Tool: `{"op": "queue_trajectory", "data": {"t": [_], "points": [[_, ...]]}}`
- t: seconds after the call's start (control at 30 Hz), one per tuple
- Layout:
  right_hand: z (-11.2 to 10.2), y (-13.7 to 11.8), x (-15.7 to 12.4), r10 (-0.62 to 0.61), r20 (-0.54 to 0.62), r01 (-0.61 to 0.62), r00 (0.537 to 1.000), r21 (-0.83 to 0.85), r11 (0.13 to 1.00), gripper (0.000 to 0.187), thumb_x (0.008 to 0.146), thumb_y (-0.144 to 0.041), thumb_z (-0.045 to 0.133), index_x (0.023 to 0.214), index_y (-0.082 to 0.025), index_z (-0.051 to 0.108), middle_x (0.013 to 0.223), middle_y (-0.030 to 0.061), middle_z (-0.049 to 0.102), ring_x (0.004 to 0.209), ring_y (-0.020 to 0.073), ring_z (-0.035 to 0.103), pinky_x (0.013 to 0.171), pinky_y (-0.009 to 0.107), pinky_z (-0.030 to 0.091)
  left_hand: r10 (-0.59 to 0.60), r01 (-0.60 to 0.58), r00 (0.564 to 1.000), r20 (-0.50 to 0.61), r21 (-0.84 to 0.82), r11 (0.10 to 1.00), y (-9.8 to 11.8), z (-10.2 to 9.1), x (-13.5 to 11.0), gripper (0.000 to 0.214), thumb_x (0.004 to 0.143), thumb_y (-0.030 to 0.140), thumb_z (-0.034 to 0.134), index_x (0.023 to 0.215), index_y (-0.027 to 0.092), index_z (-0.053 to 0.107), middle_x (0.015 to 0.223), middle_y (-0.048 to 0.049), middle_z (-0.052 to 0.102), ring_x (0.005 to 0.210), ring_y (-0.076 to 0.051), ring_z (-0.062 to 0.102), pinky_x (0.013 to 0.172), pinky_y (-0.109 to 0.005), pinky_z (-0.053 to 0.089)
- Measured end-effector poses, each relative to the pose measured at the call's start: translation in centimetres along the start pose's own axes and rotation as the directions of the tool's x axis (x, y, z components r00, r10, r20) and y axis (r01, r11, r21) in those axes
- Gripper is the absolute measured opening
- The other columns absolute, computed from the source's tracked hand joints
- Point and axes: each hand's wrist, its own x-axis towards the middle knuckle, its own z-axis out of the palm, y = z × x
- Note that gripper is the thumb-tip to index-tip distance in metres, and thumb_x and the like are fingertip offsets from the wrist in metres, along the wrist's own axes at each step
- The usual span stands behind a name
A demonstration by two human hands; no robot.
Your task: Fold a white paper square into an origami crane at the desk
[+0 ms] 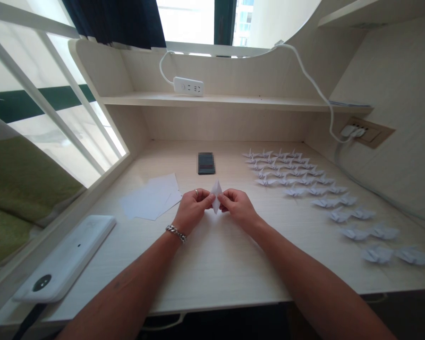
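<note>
Paper pinched by both hands above the table

Folded paper [216, 194], white and small, stands upright with its point up, a little above the table [219, 255]; the left hand [193, 208] pinches its left edge, thumb and fingertips closed narrow on it, and the right hand [238, 205] pinches the right edge in the same way; the two hands come very near each other below the paper. The left hand carries a ring [196, 192] and, at the wrist, a bracelet [176, 233].

To the left of the hands a loose stack of sheets [150, 200] lies flat on the table; just behind the hands is a small dark object [206, 163], which I cannot identify; to the right stand rows of paper cranes [304, 182], from the back of the table toward its front edge. A white device [65, 257] lies at the front left corner. On the shelf [233, 100] above is a power strip [188, 86]; a cable [315, 85] goes down to a wall socket [364, 133] on the right.

In my judgement the risks are small but real: the paper is thin and is gripped only at the fingertips, so a pull from both sides could tear it, and an uneven press could make a crooked crease; the right forearm, if it swings outward, could sweep the nearest cranes, because they stand light and loose.
</note>
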Motion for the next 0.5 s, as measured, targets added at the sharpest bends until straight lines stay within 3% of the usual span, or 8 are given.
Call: {"op": "queue_trajectory", "data": {"t": [0.2, 0.37, 0.5], "points": [[0.1, -0.4, -0.3, 0.052, 0.068, -0.056, 0.996, 0.053, 0.997, 0.034, 0.073, -0.050, 0.064, 0.075, -0.017, 0.058, 0.070, 0.0013, 0.062, 0.062, 0.0127, 0.057, 0.055, 0.025, 0.048, 0.010, -0.011, 0.997, -0.071, -0.018, 1.000, 0.2, 0.1, 0.0, 0.027, 0.067, 0.037, 0.074, 0.067, 0.012, 0.064, 0.061, -0.0014, 0.063, 0.056, -0.010, 0.055, 0.057, -0.023, 0.044], [0.1, 0.3, -0.2, 0.073, 0.137, -0.077, 0.988, 0.031, 0.997, 0.034, 0.071, -0.049, 0.067, 0.070, -0.017, 0.055, 0.065, 0.0006, 0.062, 0.059, 0.0128, 0.057, 0.054, 0.025, 0.046, -0.061, 0.063, 0.997, 0.044, -0.047, 0.997, -0.3, 0.0, 0.1, 0.028, 0.067, 0.038, 0.074, 0.072, 0.012, 0.065, 0.063, -0.0030, 0.066, 0.055, -0.011, 0.057, 0.055, -0.022, 0.042], [0.0, 0.7, -0.1, 0.026, 0.161, -0.027, 0.987, 0.001, 1.000, 0.028, 0.072, -0.042, 0.068, 0.070, -0.017, 0.055, 0.062, 0.0001, 0.062, 0.055, 0.0120, 0.055, 0.052, 0.025, 0.042, -0.044, 0.044, 0.999, 0.017, 0.019, 0.999, -0.8, -0.2, 0.3, 0.028, 0.065, 0.038, 0.075, 0.066, 0.012, 0.063, 0.057, -0.0014, 0.062, 0.052, -0.010, 0.053, 0.052, -0.022, 0.038]]}}
